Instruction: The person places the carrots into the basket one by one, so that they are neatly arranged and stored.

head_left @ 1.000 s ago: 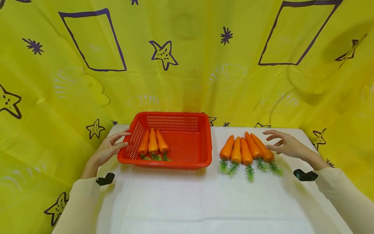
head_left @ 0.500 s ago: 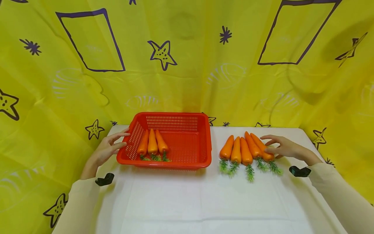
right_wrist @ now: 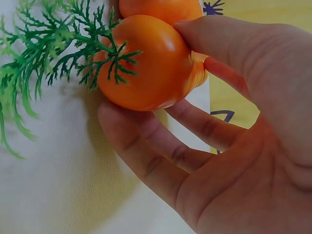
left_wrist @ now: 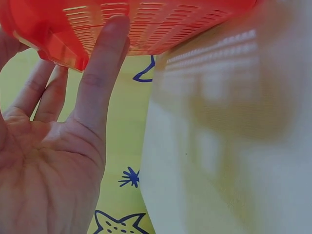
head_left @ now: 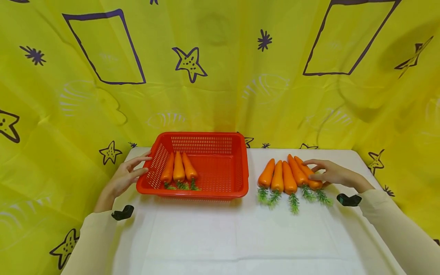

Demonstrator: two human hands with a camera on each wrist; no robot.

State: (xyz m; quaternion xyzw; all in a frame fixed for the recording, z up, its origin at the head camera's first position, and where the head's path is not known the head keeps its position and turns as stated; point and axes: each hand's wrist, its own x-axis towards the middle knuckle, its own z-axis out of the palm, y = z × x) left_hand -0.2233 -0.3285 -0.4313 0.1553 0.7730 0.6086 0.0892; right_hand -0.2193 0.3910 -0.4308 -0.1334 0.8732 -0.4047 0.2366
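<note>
At the left end of the red plastic basket [head_left: 192, 194], my left hand [head_left: 123, 176] touches the rim and outer wall with fingers and thumb fairly straight. The left wrist view has the thumb lying along the slotted wall [left_wrist: 165, 22]. Three carrots [head_left: 179, 170] with green tops lie inside the basket. To its right, several more carrots [head_left: 277, 179] lie in a row on the table. My right hand [head_left: 331, 173] holds the rightmost carrot [head_left: 315, 185], thumb on its upper side and fingers curled along the other side. Its thick end and leafy top [right_wrist: 73, 41] face the right wrist camera.
A white cloth [head_left: 237, 233] covers the table. Yellow curtains [head_left: 220, 103] with starfish and fish drawings rise close behind and on both sides. A dark wrist device [head_left: 122, 212] shows at the left cuff, another dark wrist device [head_left: 348, 199] at the right.
My right hand has moved left onto the rightmost carrot and closed its fingers and thumb about it. The left hand has stayed at the basket's left end.
</note>
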